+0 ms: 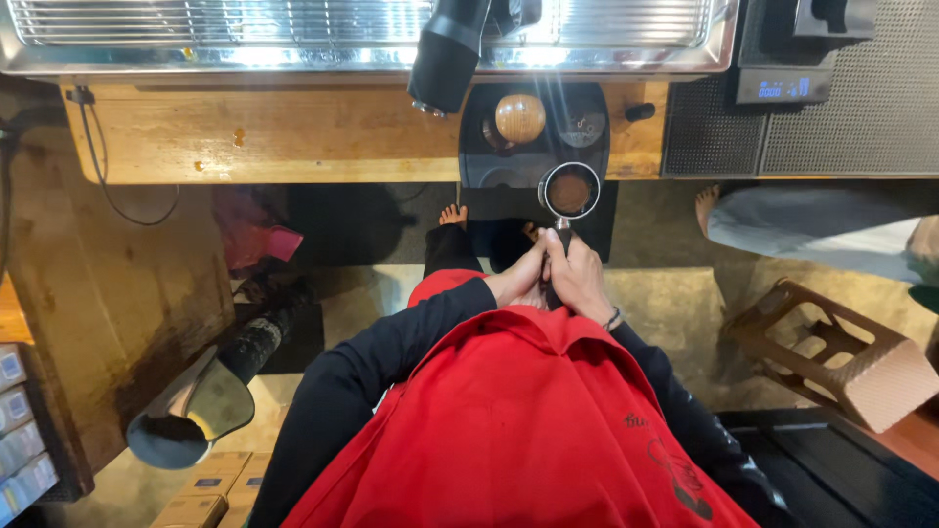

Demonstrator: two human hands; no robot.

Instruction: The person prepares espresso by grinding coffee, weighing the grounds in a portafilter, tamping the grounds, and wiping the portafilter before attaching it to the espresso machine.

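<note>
The wooden counter (293, 132) carried a black tamping mat (533, 166) with a wooden tamper (519, 117); your left hand (518, 279) and right hand (579, 279) gripped the coffee-filled portafilter (570, 192) by its handle.

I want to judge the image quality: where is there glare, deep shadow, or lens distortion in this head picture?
In the head view, glare whitens the steel machine edge; the floor under the wooden counter lies in deep shadow; the wide lens bends the counter's edges outward; the portafilter, gripped by the right hand and the left hand, is sharp and evenly lit.
</note>
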